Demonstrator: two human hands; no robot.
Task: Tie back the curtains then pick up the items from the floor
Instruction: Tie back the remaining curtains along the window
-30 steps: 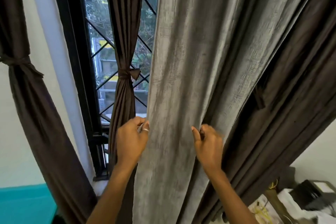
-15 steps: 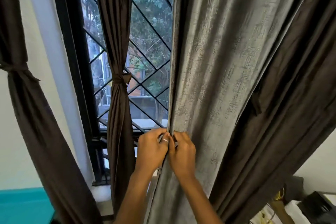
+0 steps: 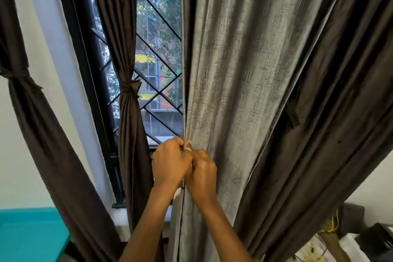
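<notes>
Both the left hand [image 3: 170, 161] and right hand [image 3: 202, 171], apart a second ago, now meet gripping the bunched grey curtain [image 3: 234, 70], ready for tying back.

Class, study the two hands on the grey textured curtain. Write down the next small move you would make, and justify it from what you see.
Probably gather the grey textured curtain rightward into a bunch. The left hand and right hand both pinch its leading edge side by side, and it hangs loose and untied, while the dark brown curtain to its left is already tied.
</notes>
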